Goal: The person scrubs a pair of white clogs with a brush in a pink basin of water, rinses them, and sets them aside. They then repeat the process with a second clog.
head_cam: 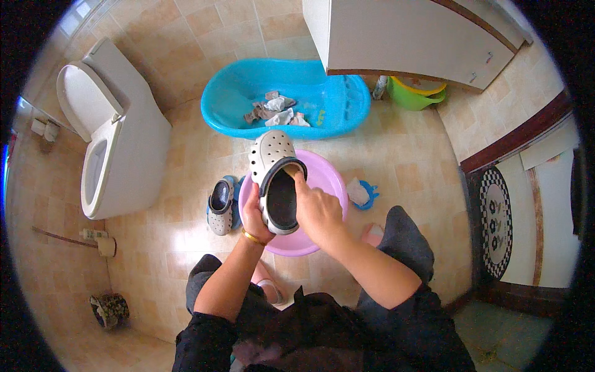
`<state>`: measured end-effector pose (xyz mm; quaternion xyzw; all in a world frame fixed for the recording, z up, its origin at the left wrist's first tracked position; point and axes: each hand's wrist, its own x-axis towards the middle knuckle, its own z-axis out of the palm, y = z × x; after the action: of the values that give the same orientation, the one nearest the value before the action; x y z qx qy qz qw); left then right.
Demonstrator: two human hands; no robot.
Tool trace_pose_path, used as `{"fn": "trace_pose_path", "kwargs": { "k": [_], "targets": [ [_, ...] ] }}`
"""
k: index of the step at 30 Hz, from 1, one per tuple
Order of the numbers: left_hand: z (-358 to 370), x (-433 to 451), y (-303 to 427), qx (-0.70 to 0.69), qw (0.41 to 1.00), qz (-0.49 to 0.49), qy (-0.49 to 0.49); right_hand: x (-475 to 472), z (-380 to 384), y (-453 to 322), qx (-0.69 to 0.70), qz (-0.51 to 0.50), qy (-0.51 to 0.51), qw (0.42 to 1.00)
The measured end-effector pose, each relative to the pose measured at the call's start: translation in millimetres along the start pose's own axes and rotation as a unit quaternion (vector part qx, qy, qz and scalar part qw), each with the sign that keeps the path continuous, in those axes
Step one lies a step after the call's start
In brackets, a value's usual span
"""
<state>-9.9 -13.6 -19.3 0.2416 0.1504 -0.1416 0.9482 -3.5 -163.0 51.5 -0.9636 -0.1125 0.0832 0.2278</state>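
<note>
A white clog [274, 149] with a dark rim and dark insole is held over a pink basin [327, 174]. My left hand [254, 215], with a gold bangle at its wrist, grips the clog along its left side near the heel. Inside the shoe's opening are the fingertips of my right hand [318, 209], at the right rim. A tan edge shows by those fingertips; whether it is a finger or a small held object is unclear. The matching clog [220, 221] rests left of the basin on something blue.
Behind the basin stands a blue baby bathtub [228, 125] with several crumpled cloths [279, 104] in it. A toilet [135, 162] is at left, a cabinet [399, 42] overhangs at upper right, with green basins [411, 98] below. A blue-rimmed item [372, 197] lies right of the pink basin.
</note>
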Motion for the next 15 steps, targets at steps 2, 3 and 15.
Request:
{"fn": "trace_pose_path", "kwargs": {
  "k": [2, 3, 15],
  "targets": [
    [-1.8, 1.6, -2.5, -0.008, 1.0, 0.002, -0.004, 4.3, 6.1, 2.4, -0.014, 0.012, 0.003, 1.0],
    [-2.3, 2.4, -0.1, -0.004, 1.0, 0.007, -0.006, 4.4, 12.6, -1.8, -0.018, 0.016, 0.009, 1.0],
    [-8.8, 5.0, 12.9, 0.009, 0.998, 0.006, -0.057, -46.0, 7.5, -15.8, -0.061, -0.08, -0.045, 0.994]
  ]
}}
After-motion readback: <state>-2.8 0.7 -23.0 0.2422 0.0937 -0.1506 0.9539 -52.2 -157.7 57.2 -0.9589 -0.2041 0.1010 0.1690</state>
